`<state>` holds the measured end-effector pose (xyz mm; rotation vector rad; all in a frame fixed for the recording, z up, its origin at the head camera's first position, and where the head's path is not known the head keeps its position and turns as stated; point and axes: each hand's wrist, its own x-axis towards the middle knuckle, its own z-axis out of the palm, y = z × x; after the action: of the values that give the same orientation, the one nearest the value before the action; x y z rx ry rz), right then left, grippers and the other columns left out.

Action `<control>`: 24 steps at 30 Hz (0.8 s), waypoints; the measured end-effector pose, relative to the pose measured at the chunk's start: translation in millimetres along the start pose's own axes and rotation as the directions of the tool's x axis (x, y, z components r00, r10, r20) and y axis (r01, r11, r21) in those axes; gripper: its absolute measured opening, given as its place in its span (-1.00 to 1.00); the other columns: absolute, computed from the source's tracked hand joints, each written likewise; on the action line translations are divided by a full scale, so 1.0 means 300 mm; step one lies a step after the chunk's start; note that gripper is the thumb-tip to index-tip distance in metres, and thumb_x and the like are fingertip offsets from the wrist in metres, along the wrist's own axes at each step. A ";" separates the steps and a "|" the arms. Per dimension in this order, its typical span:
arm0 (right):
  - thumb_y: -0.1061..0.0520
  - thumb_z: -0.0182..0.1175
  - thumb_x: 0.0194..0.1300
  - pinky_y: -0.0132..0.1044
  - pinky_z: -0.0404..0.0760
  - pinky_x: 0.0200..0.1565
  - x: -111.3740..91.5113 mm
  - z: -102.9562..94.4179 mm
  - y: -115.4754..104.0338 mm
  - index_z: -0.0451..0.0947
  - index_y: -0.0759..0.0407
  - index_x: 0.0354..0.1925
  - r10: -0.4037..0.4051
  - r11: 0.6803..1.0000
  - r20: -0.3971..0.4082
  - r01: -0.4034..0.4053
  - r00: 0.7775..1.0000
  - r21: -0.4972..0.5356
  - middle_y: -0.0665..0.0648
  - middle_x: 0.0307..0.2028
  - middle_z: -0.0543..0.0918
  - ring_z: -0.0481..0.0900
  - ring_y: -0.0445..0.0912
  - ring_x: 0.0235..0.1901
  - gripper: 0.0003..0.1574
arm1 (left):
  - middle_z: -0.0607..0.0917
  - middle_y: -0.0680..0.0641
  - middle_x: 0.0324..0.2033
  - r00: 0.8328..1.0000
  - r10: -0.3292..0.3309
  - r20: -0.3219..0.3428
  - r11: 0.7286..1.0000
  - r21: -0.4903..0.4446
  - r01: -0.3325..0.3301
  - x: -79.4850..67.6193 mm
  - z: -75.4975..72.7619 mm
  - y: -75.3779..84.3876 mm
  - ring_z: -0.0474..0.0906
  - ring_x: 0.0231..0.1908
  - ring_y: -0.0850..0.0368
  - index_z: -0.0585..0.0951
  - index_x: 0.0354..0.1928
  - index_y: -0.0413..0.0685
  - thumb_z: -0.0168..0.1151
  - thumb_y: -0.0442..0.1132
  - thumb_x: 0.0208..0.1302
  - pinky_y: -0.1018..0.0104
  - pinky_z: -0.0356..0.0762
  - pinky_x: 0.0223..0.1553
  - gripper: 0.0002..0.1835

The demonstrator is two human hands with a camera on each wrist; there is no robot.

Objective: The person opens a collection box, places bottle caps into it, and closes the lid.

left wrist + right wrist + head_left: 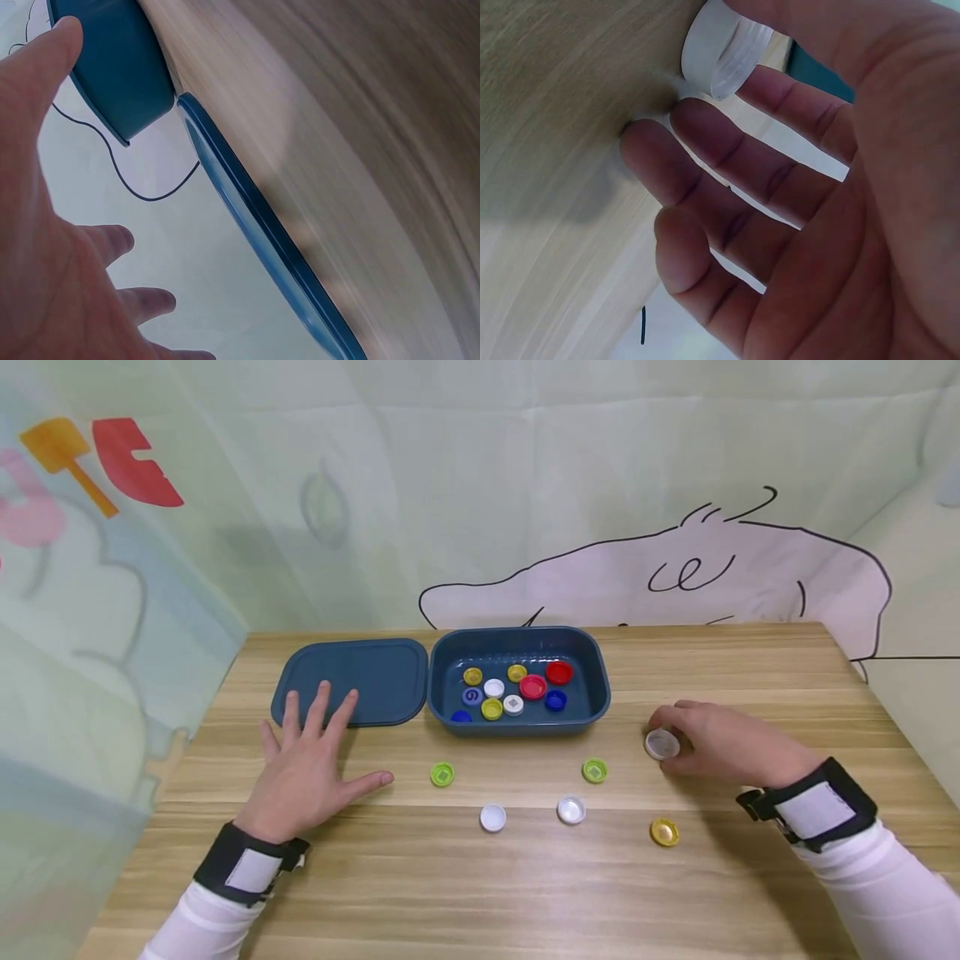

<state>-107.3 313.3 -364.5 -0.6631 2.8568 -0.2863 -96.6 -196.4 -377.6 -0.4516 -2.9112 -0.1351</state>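
My right hand (723, 745) pinches a whitish bottle cap (662, 744) between thumb and index finger, close over the table right of the blue box. The right wrist view shows this cap (724, 52) tilted on its side, its ridged inside visible, the other fingers loosely bent below it. My left hand (300, 777) is spread with straight fingers and holds nothing. Its fingertips overlap the near edge of the flat blue lid (352, 672) in the head view. In the left wrist view the lid (262, 232) lies beyond the fingers.
The blue box (517, 728) holds several red, yellow, blue and white caps. Before it lie a green cap (442, 774), another green cap (595, 770), a white cap (492, 817), a second white cap (572, 810) and a yellow cap (664, 832). A printed curtain (480, 485) hangs behind.
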 end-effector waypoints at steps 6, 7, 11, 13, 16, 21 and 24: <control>-0.01 0.36 -0.05 -0.09 0.57 -0.22 0.003 -0.010 -0.005 0.46 -0.07 -0.13 -0.025 1.000 0.010 0.025 1.000 0.009 -0.04 -0.27 0.55 0.48 -0.19 -0.31 -0.54 | -0.13 -0.17 0.39 1.000 -0.003 -0.002 1.000 -0.003 0.003 0.000 -0.002 0.000 -0.51 0.29 -0.29 -0.10 0.39 0.27 -0.10 0.65 -0.26 -0.60 -0.35 -0.03 0.16; -0.01 0.36 -0.05 -0.10 0.58 -0.23 0.003 -0.016 -0.008 0.46 -0.07 -0.13 -0.020 1.000 0.013 0.020 1.000 0.010 -0.03 -0.27 0.55 0.48 -0.18 -0.32 -0.53 | -0.13 -0.16 0.39 1.000 -0.003 -0.003 1.000 -0.004 0.003 0.000 -0.002 0.000 -0.51 0.29 -0.29 -0.10 0.39 0.27 -0.09 0.65 -0.26 -0.60 -0.35 -0.03 0.15; 0.00 0.38 -0.07 -0.19 0.56 -0.32 0.002 -0.056 -0.021 0.45 -0.06 -0.12 -0.008 1.000 0.013 0.008 1.000 0.020 -0.02 -0.32 0.53 0.44 -0.15 -0.38 -0.51 | -0.14 -0.16 0.39 1.000 -0.001 -0.002 1.000 -0.004 0.001 -0.001 -0.004 0.000 -0.50 0.29 -0.29 -0.11 0.39 0.27 -0.10 0.65 -0.26 -0.60 -0.35 -0.04 0.16; 0.00 0.38 -0.08 -0.22 0.54 -0.34 0.003 -0.084 -0.030 0.44 -0.06 -0.12 -0.011 1.000 0.000 0.011 1.000 0.012 -0.02 -0.34 0.53 0.44 -0.14 -0.39 -0.50 | -0.15 -0.16 0.40 1.000 -0.002 -0.001 1.000 -0.002 0.002 -0.001 -0.006 0.000 -0.50 0.29 -0.29 -0.12 0.39 0.28 -0.10 0.65 -0.26 -0.61 -0.32 -0.04 0.15; -0.02 0.38 -0.07 -0.22 0.54 -0.34 0.011 -0.130 -0.048 0.44 -0.05 -0.12 -0.022 1.000 -0.020 0.022 1.000 -0.010 -0.02 -0.35 0.52 0.46 -0.14 -0.38 -0.49 | -0.14 -0.16 0.39 1.000 -0.003 0.002 1.000 -0.002 0.003 -0.001 -0.009 0.000 -0.51 0.29 -0.29 -0.13 0.39 0.28 -0.10 0.65 -0.25 -0.62 -0.29 -0.05 0.15; -0.07 0.35 -0.02 -0.26 0.54 -0.36 0.051 -0.200 -0.097 0.42 -0.06 -0.09 -0.052 0.999 -0.025 0.051 0.998 -0.015 -0.02 -0.33 0.52 0.45 -0.14 -0.38 -0.49 | -0.14 -0.17 0.39 1.000 -0.003 0.002 1.000 -0.004 0.003 0.000 -0.013 0.000 -0.50 0.29 -0.30 -0.12 0.39 0.28 -0.10 0.65 -0.26 -0.62 -0.31 -0.05 0.15; -0.06 0.34 -0.01 -0.28 0.55 -0.35 0.086 -0.232 -0.137 0.42 -0.06 -0.08 -0.078 0.997 -0.030 0.077 0.997 -0.019 -0.03 -0.31 0.52 0.45 -0.15 -0.37 -0.49 | -0.17 -0.15 0.40 1.000 -0.006 0.004 1.000 -0.007 0.006 0.000 -0.012 0.000 -0.51 0.29 -0.30 -0.15 0.38 0.30 -0.10 0.65 -0.26 -0.60 -0.38 -0.04 0.15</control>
<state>-129.2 275.3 -291.8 -0.7807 2.8703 -0.2851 -96.0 -196.9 -374.1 -0.4449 -2.9175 -0.1457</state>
